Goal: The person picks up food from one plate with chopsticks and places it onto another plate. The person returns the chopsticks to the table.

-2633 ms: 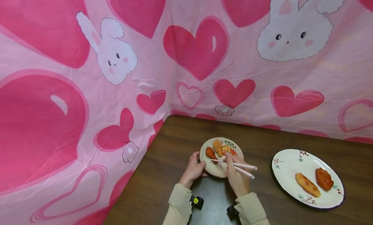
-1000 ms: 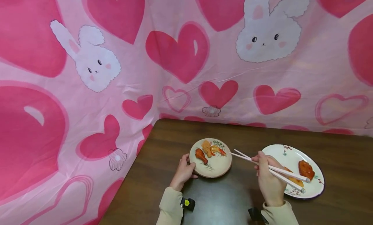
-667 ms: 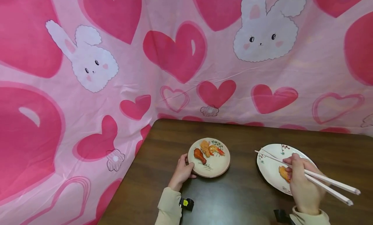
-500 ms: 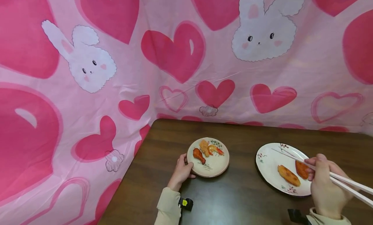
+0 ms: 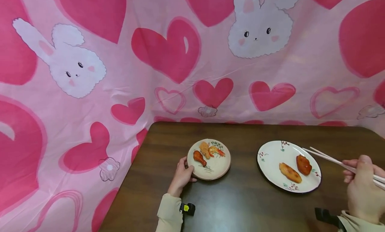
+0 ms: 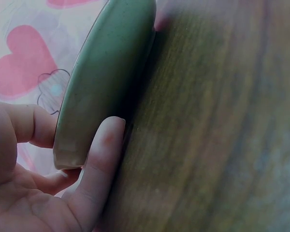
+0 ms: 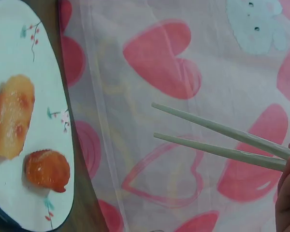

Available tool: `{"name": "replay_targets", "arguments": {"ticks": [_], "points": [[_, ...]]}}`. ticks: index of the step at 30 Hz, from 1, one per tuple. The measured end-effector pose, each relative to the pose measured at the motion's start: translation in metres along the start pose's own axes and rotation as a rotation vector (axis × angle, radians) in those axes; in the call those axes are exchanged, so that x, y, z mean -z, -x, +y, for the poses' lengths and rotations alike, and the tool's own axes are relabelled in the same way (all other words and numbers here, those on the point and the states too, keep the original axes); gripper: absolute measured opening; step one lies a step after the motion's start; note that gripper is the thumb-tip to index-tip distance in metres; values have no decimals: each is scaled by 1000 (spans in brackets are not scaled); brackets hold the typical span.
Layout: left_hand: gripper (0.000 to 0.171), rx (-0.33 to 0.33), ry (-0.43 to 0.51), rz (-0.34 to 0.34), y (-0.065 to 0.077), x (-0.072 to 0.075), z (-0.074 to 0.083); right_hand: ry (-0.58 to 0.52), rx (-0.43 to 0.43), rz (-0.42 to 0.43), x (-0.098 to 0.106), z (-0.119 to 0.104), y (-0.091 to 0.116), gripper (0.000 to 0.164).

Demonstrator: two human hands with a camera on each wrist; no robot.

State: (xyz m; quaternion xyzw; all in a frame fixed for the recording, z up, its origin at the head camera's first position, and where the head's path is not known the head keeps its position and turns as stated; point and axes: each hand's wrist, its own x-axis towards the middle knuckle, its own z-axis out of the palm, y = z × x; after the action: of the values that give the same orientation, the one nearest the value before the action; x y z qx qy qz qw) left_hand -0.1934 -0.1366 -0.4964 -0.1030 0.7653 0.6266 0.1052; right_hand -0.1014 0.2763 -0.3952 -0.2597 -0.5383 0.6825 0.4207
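Observation:
My left hand (image 5: 181, 175) holds the left rim of a small round plate (image 5: 221, 163), its fingers and thumb around the edge in the left wrist view. On that plate lie a drumstick (image 5: 199, 158), a golden fried piece (image 5: 205, 150) and a shrimp (image 5: 216, 151). Off to the far right, my right hand (image 5: 364, 188) grips a pair of pale chopsticks (image 5: 326, 156). Their tips overlap the right edge of a large oval plate (image 5: 273, 155) in the head view. With the tips apart, nothing sits between the chopsticks (image 7: 217, 127) in the right wrist view.
The oval plate carries a long golden fried piece (image 5: 290, 173) and a reddish-brown one (image 5: 303, 165). Both plates stand on a dark wooden table (image 5: 240, 198). A pink cloth (image 5: 168, 65) with hearts and rabbits hangs behind and to the left.
My right hand has carried the chopsticks from the small plate across the oval plate to its right side. My left hand stays on the small plate's rim. The head view has turned right.

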Motion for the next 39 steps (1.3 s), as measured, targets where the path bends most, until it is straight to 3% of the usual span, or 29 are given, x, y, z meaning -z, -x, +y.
{"name": "replay_targets", "arguments": {"ticks": [13, 22, 32, 39], "points": [[57, 4, -15, 19, 0, -1, 1, -3, -177, 25, 18, 15, -25, 23], [57, 8, -16, 22, -2, -2, 1, -74, -226, 57, 22, 27, -30, 18], [57, -14, -6, 21, -1, -2, -1, -2, -340, 53, 33, 41, -38, 23], [57, -10, -12, 25, -1, -3, -1, -84, -379, 29, 42, 56, -48, 25]]}}
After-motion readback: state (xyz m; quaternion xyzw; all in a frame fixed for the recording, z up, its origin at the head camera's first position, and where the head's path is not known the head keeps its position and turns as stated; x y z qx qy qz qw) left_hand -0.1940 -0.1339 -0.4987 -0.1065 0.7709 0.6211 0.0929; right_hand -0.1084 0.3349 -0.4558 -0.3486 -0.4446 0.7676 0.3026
